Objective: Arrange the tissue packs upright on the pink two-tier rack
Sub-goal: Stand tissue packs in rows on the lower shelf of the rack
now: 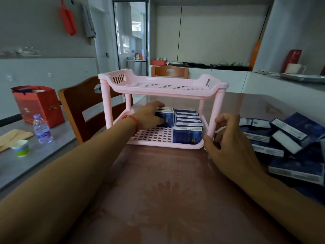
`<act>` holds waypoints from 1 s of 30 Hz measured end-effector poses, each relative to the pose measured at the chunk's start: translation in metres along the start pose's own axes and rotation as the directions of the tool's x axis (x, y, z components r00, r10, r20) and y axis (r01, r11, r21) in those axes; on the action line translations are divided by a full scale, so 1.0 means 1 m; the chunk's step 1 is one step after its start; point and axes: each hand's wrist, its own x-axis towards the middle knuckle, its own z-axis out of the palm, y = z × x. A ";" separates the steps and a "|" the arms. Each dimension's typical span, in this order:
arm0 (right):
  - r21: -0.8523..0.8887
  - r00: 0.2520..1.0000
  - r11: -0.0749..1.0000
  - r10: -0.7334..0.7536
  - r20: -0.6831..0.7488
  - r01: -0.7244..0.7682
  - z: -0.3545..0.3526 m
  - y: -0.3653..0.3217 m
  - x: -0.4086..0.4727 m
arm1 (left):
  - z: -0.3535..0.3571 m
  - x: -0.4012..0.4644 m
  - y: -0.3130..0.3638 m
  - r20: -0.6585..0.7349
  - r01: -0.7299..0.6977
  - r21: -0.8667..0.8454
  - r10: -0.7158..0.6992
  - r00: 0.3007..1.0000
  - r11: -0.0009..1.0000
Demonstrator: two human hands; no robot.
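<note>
The pink two-tier rack (pixel 163 88) stands on the table in front of me; its top tier holds nothing. On the lower tier a row of several dark blue tissue packs (pixel 187 134) stands upright along the right side. My left hand (pixel 149 115) reaches into the lower tier and grips one more blue pack (pixel 167 117) standing at the back left. My right hand (pixel 228 143) grips the rack's front right leg, thumb at its base. A heap of loose blue packs (pixel 284 138) lies on the table to the right.
Pink flowered tablecloth (pixel 167 199) covers the table. A wooden chair (pixel 84 106) stands at the left, another behind the rack. On a grey side table sit a water bottle (pixel 42 129), a paper cup (pixel 20 147) and a red gift bag (pixel 38 104).
</note>
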 end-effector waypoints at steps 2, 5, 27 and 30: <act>-0.002 1.000 1.000 -0.008 0.003 0.008 0.001 0.000 0.000 | 0.001 0.000 -0.001 0.000 0.018 -0.051 -0.018 1.000 0.999; 0.003 1.000 1.000 -0.011 0.003 0.011 0.001 0.000 0.000 | 0.001 0.001 -0.003 -0.005 0.029 -0.078 -0.030 1.000 0.997; -0.210 0.992 0.972 -0.116 -0.054 0.103 -0.041 -0.025 -0.016 | 0.015 -0.131 0.062 -0.302 -0.152 0.298 0.244 0.921 0.942; -0.381 0.993 0.918 -0.088 0.080 0.112 -0.064 -0.037 -0.038 | 0.032 -0.150 0.096 -0.206 -0.358 0.283 0.421 0.884 0.890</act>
